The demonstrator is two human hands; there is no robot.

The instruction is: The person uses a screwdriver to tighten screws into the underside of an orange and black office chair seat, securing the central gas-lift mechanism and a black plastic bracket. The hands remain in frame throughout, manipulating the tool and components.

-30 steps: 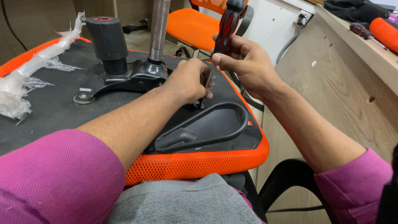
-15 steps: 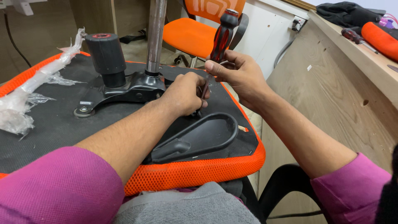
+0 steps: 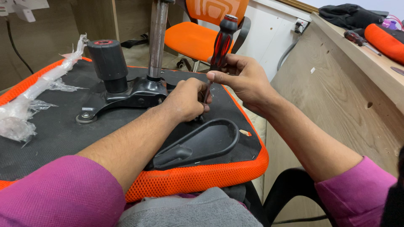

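Two hands at a screwdriver on an upturned chair seat.

The right hand (image 3: 246, 80) has its grip closed round the red-and-black screwdriver (image 3: 221, 42) – upright, near the seat's (image 3: 50, 130) far right edge. The left hand (image 3: 187, 101) is curled shut round the shaft's lower end – just beyond the black armrest loop (image 3: 202, 143).

Glossy red-black plastic screwdriver handle (image 3: 221, 40), orange woven mesh seat edge (image 3: 198, 178), matt black plastic armrest (image 3: 202, 143), brushed metal column (image 3: 157, 38).
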